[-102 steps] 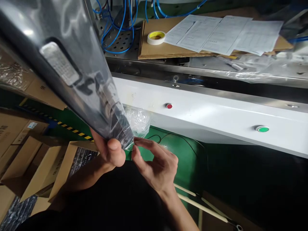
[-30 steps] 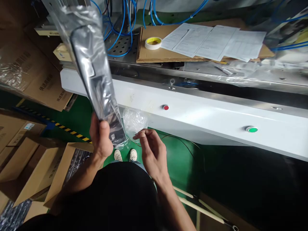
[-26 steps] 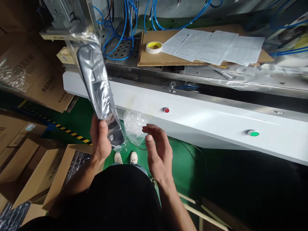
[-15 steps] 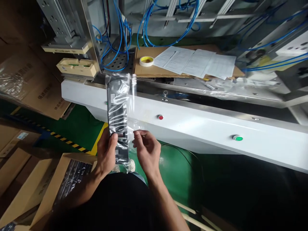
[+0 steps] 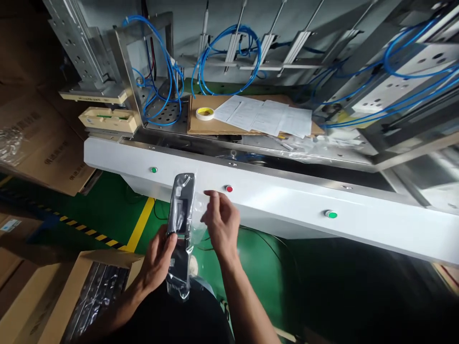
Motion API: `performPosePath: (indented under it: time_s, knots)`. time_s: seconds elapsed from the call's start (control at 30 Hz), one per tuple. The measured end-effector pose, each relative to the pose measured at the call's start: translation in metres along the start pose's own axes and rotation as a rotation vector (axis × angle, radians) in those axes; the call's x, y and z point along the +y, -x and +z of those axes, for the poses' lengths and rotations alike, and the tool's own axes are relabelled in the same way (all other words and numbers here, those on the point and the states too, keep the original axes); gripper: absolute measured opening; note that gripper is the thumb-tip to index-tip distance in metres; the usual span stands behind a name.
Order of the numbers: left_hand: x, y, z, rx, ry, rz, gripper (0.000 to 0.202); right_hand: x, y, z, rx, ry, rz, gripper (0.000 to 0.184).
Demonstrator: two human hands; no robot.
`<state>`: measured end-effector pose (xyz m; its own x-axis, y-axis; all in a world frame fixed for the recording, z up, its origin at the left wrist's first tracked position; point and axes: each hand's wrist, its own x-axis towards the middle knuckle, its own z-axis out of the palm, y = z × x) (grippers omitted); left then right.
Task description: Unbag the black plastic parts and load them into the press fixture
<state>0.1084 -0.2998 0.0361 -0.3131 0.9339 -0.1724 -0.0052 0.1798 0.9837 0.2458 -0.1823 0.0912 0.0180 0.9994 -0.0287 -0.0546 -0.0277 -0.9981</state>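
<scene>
An open carton [image 5: 66, 298] holds dark wrapped pieces [image 5: 100, 294]; then the left hand [image 5: 158, 258] grips a long black part [image 5: 182, 205], round-cornered on top, glossy under creased clear film [image 5: 178, 290], before a white panel [image 5: 279, 205]; beside it the right hand [image 5: 223, 222] curls loosely, whether on anything I cannot tell

Left hand [image 5: 158, 263], partly hidden behind the bagged black part [image 5: 181, 215]; open carton [image 5: 70, 298], chopped by the bottom edge; and the papers [image 5: 265, 114], print too tiny to read!
</scene>
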Motion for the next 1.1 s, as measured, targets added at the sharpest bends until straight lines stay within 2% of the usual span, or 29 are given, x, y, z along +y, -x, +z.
performPosePath:
  time_s: [0.1,0.13,0.2,0.23,0.3,0.4,0.5,0.57,0.63,0.67,0.73,0.8,0.87,0.93,1.1]
  knots:
    - [-0.022,-0.001,-0.011,0.126,0.039,-0.094,0.053,0.004,0.004,-0.006,0.154,-0.048,0.003,0.054]
    - [-0.028,-0.002,-0.015,0.179,0.045,-0.114,0.055,0.005,0.005,-0.007,0.16,-0.03,-0.007,0.055]
    - [-0.039,-0.001,-0.021,0.195,0.057,-0.14,0.055,0.008,0.007,-0.003,0.093,0.036,-0.009,0.066]
    - [-0.043,0.0,-0.023,0.168,0.066,-0.145,0.054,0.01,0.007,0.001,0.03,0.062,0.006,0.07]
    - [-0.047,0.003,-0.025,0.116,0.079,-0.153,0.048,0.015,0.007,0.01,-0.067,0.075,0.054,0.066]
    - [-0.047,0.005,-0.024,0.029,0.134,-0.174,0.044,0.022,0.01,0.019,-0.045,0.005,0.087,0.057]
    - [-0.042,-0.001,-0.02,-0.194,0.409,-0.251,0.057,0.023,0.014,0.022,0.006,-0.152,0.101,0.052]
    - [-0.039,-0.008,-0.017,-0.33,0.601,-0.283,0.063,0.019,0.017,0.024,-0.024,-0.238,0.122,0.05]
    - [-0.035,-0.016,-0.014,-0.41,0.678,-0.26,0.066,0.012,0.021,0.027,-0.095,-0.266,0.14,0.048]
    - [-0.033,-0.019,-0.013,-0.417,0.664,-0.227,0.067,0.008,0.022,0.029,-0.132,-0.261,0.142,0.048]
    - [-0.028,-0.024,-0.011,-0.358,0.565,-0.153,0.068,0.0,0.025,0.033,-0.176,-0.236,0.127,0.047]
    - [-0.022,-0.028,-0.011,-0.271,0.475,-0.124,0.061,-0.005,0.025,0.035,-0.147,-0.219,0.094,0.049]
    - [-0.016,-0.031,-0.016,-0.231,0.501,-0.177,0.055,-0.009,0.022,0.033,-0.058,-0.216,0.067,0.051]
    - [-0.012,-0.033,-0.025,-0.242,0.593,-0.257,0.055,-0.01,0.016,0.027,0.016,-0.202,0.078,0.052]
    - [-0.011,-0.04,-0.053,-0.265,0.67,-0.359,0.051,-0.01,0.001,0.013,-0.028,-0.068,0.124,0.054]
